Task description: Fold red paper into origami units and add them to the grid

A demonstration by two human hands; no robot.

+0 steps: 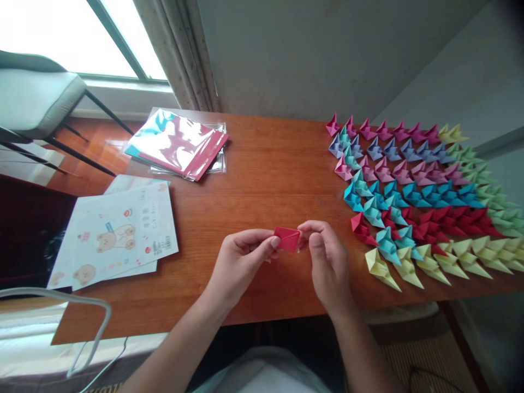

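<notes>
A small folded red paper piece (pixel 287 238) is held above the wooden table (pixel 262 180), near its front edge. My left hand (pixel 239 265) pinches its left end with thumb and fingers closed. My right hand (pixel 325 256) pinches its right end the same way. To the right lie rows of several finished folded paper pieces (pixel 421 202) in pink, purple, blue, teal, red, yellow and green, packed side by side.
A clear bag of coloured paper sheets (pixel 178 143) lies at the table's back left. Printed sheets with a bear drawing (pixel 118 232) sit at the left front. A grey chair (pixel 33 95) stands by the window, and a white cable (pixel 82 327) loops at the lower left.
</notes>
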